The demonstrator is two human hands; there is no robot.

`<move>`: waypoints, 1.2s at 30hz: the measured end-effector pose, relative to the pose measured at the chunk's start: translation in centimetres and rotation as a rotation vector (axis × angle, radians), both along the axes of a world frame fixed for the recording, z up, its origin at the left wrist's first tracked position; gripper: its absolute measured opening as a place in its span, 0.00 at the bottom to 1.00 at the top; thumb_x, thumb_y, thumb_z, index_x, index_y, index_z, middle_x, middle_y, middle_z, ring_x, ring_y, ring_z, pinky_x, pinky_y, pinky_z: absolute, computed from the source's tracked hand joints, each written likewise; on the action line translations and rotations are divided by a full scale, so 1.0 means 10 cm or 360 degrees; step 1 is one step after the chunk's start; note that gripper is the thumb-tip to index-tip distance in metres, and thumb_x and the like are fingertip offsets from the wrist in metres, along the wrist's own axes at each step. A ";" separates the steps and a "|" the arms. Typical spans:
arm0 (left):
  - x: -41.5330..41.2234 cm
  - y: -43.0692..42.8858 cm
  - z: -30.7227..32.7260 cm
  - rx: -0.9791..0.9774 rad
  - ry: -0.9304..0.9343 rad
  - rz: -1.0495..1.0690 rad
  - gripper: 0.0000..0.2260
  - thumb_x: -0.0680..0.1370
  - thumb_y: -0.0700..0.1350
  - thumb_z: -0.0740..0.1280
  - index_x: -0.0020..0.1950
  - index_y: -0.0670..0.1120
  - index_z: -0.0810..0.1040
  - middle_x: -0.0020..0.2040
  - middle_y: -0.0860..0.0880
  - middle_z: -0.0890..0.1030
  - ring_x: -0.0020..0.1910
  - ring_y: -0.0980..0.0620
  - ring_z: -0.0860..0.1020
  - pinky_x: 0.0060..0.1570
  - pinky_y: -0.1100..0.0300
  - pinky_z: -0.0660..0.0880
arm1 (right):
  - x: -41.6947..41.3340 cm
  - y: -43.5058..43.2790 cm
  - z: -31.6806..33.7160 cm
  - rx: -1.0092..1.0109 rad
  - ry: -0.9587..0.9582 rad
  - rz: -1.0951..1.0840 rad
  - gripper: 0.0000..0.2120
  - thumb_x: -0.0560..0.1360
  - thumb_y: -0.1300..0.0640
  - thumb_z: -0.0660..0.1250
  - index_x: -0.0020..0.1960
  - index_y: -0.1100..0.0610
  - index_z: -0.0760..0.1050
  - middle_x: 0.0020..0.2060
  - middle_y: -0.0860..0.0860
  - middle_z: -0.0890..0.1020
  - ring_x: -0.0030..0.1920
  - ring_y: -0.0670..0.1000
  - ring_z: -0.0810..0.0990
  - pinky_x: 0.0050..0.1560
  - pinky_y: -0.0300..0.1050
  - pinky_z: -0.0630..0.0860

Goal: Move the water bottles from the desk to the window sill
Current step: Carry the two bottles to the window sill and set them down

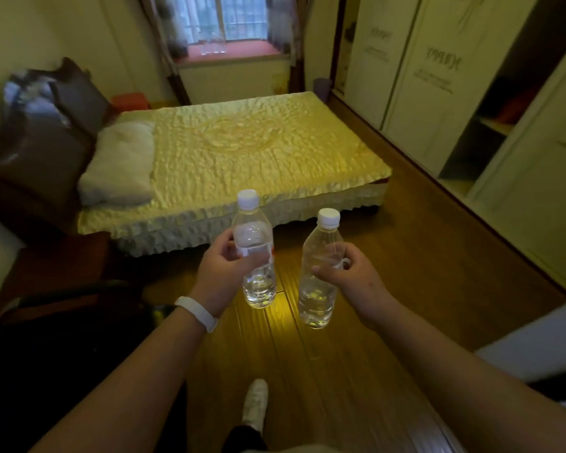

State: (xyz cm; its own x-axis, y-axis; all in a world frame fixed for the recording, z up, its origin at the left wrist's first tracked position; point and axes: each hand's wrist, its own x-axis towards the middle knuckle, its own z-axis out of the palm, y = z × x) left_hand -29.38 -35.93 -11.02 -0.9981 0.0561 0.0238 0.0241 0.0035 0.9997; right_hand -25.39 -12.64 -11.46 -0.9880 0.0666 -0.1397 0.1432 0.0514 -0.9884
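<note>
Two water bottles in play here, one per hand. The left bottle (255, 253) sits in my left hand (221, 273), fingers wrapped around its middle where the label is, so that hand is closed tight on it. The right bottle (319, 269) is in my right hand (350, 279), thumb across the front and fingers curled behind, also a full hold around the body. Both are clear plastic with white caps, both upright or close to it, the right one leaning slightly. They're held out in front of me over the floor, side by side and not touching each other.

There's a white band (198, 312) on my left wrist. Down low I can see one light shoe (256, 403) on the wooden floor (406, 256).

Straight ahead is one bed (242, 148) with a yellow textured cover, and one pale pillow (118, 165) at its left end. Behind the pillow is a dark brown headboard with some bundled stuff piled against it, too blurry to name.

At the far end of the room, past the bed, is the window sill (252, 49), pinkish-red, under a barred window with curtains on both sides. I think I can make out something clear standing on it (213, 45), maybe two or three bottles, but it's way too small and fuzzy to count. On the right runs a white wardrobe (432, 76) with one section open.
</note>
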 end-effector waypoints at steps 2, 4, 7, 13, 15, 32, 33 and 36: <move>-0.39 0.04 -0.05 0.0033 -0.0008 -0.0088 0.20 0.64 0.45 0.80 0.53 0.56 0.81 0.49 0.49 0.86 0.48 0.51 0.84 0.44 0.57 0.81 | -0.24 0.05 -0.01 0.0032 0.0010 -0.0079 0.19 0.69 0.60 0.76 0.57 0.52 0.75 0.49 0.49 0.84 0.47 0.44 0.83 0.43 0.38 0.78; -0.78 0.07 -0.10 0.0033 -0.0017 -0.0191 0.21 0.62 0.49 0.80 0.54 0.57 0.82 0.50 0.49 0.86 0.50 0.49 0.84 0.48 0.51 0.81 | -0.50 0.05 -0.02 0.0042 0.0007 -0.0181 0.19 0.70 0.60 0.76 0.58 0.54 0.75 0.51 0.52 0.83 0.48 0.46 0.83 0.45 0.42 0.79; -1.33 0.11 -0.15 -0.0002 0.0002 -0.0342 0.24 0.63 0.52 0.80 0.58 0.51 0.80 0.52 0.45 0.85 0.53 0.43 0.83 0.52 0.43 0.80 | -0.91 0.04 0.01 0.0051 -0.0020 -0.0334 0.19 0.70 0.60 0.76 0.58 0.53 0.75 0.51 0.51 0.83 0.47 0.46 0.83 0.44 0.42 0.78; -2.29 0.19 -0.09 0.0083 -0.0016 -0.0550 0.24 0.61 0.51 0.80 0.56 0.55 0.81 0.51 0.48 0.86 0.51 0.49 0.84 0.47 0.54 0.81 | -1.66 0.07 0.12 0.0063 0.0020 -0.0540 0.19 0.71 0.58 0.76 0.59 0.52 0.76 0.50 0.48 0.84 0.48 0.43 0.83 0.44 0.39 0.78; -2.49 0.25 -0.10 0.0087 -0.0011 -0.0587 0.23 0.61 0.51 0.79 0.55 0.57 0.81 0.50 0.48 0.86 0.50 0.49 0.84 0.45 0.56 0.81 | -1.81 0.09 0.13 0.0065 0.0008 -0.0588 0.20 0.71 0.58 0.76 0.61 0.53 0.75 0.52 0.49 0.83 0.51 0.46 0.83 0.48 0.44 0.79; -3.99 1.87 -0.25 -0.0022 -0.0058 -0.0792 0.20 0.65 0.45 0.78 0.56 0.55 0.82 0.49 0.51 0.86 0.48 0.51 0.85 0.40 0.63 0.80 | -2.96 1.55 -0.12 -0.0059 0.0020 -0.0874 0.19 0.71 0.62 0.75 0.59 0.55 0.76 0.46 0.46 0.85 0.45 0.40 0.84 0.36 0.32 0.77; -4.05 2.05 -0.26 -0.0034 -0.0052 -0.0812 0.21 0.65 0.44 0.78 0.56 0.55 0.82 0.50 0.50 0.86 0.49 0.51 0.85 0.41 0.62 0.80 | -3.03 1.73 -0.12 -0.0065 0.0010 -0.0885 0.19 0.71 0.62 0.75 0.59 0.55 0.76 0.47 0.46 0.84 0.44 0.39 0.83 0.36 0.31 0.77; -4.24 2.59 -0.23 -0.0060 -0.0067 -0.0846 0.22 0.66 0.45 0.79 0.58 0.56 0.81 0.52 0.51 0.86 0.50 0.51 0.84 0.42 0.60 0.81 | -3.20 2.24 -0.10 -0.0061 -0.0005 -0.0910 0.19 0.70 0.61 0.76 0.58 0.54 0.76 0.47 0.46 0.83 0.42 0.37 0.83 0.33 0.29 0.75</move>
